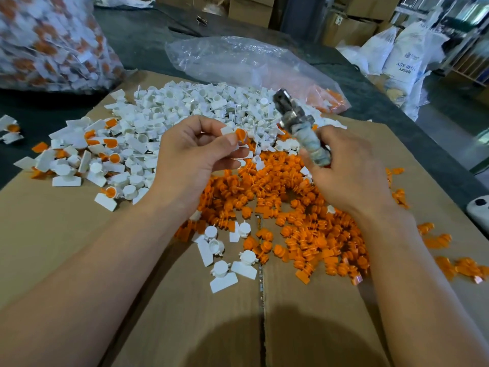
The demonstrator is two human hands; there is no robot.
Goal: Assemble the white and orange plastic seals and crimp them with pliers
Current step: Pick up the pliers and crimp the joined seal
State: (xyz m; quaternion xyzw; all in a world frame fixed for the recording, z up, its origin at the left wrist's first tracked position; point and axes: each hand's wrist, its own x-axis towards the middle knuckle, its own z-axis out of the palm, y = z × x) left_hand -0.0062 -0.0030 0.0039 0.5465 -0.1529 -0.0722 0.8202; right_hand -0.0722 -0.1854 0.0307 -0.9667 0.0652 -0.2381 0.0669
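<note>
Head view, one moment, entries as follows.

1. Left grip [195, 157]: a bare hand, thumb and forefinger pinched on one seal [239, 135], the other fingers curled beneath. The seal is a white cup with an orange plug showing in its mouth, held up over the place where the two loose heaps meet.
2. Right grip [346, 168]: a bare hand, fingers wrapped round the taped handles of the pliers [300, 123]. The metal head points up and away, just beside the seal and not touching it. The head is blurred, so how the jaws stand cannot be told.
3. White pieces [185, 107]: a loose heap at the far side of the cardboard [66, 234].
4. Orange pieces [291, 207]: a loose heap under and between the wrists.
5. Joined seals [87, 154]: a scatter to the left, orange showing in several white cups.
6. Desk [148, 41]: a dark top that carries the cardboard, a clear bag [238, 62] and, at far left, a full sack [45, 41] of white and orange pieces.

Step in hand, by judgement: one seal is put together and awaits the crimp.

Next move calls for the pliers head to swing down to the seal, the jaws to sit squarely across the cup, and a firm squeeze while the left pinch keeps its fingertips out of the bite.
</note>
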